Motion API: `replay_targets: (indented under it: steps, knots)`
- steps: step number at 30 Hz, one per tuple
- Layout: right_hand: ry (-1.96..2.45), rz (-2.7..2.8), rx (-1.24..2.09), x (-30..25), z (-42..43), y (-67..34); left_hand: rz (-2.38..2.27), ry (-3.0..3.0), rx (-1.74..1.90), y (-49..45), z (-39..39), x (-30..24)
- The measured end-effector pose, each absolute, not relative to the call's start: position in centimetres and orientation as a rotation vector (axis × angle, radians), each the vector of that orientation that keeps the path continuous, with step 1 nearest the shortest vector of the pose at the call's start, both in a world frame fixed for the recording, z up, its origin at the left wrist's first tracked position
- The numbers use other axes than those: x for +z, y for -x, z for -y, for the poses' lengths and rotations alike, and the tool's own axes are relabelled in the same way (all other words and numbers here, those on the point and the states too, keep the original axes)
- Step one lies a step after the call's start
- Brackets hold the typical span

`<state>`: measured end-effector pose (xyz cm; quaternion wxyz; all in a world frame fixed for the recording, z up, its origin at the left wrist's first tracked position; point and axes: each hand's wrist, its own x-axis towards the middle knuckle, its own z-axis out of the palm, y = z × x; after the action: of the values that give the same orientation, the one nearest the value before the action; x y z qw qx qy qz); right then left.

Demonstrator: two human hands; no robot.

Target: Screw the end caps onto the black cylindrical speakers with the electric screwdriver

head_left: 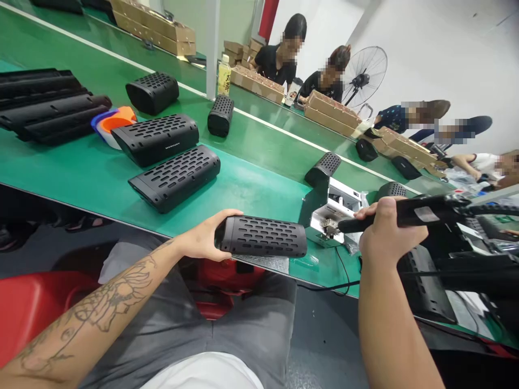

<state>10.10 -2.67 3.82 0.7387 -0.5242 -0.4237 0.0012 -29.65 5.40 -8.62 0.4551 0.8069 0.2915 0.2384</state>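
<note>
My left hand [205, 237] is wrapped round the near end of a black slotted housing [265, 236], which looks like a speaker shell, at the table's front edge. Closed round a black electric screwdriver [419, 212] is my right hand [383, 232], thumb on top. The screwdriver lies nearly level, its tip at the metal front of a white box-shaped screw feeder [330, 208]. Whether a screw sits on the tip is too small to tell. Two more slotted housings, one marked MERKURY [158, 138] and one plain [178, 175], lie on the green mat to the left.
Stacked black shells [48, 105] and an orange-and-blue roll [115, 123] lie at the far left. A drink bottle [224, 75] stands beside a white post [213, 48]. Across the table several people work behind cardboard trays [332, 112]. A black cable [343, 270] hangs below the feeder.
</note>
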Motion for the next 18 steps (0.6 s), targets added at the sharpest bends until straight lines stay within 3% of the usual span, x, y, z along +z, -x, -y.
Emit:
replay_targets:
  steps: [6,12,18]
  knots:
    - [1.117,0.913,0.104,1.6,1.2,-12.9,-0.712,-2.049,0.670,28.6,-4.8,-10.1]
    - [1.030,0.944,0.203,3.6,4.8,-9.3,-0.688,-2.058,0.768,28.1,-4.7,-11.7]
    - [0.663,1.257,0.664,5.6,7.3,-2.1,-0.690,-2.045,0.791,28.1,-4.7,-11.6]
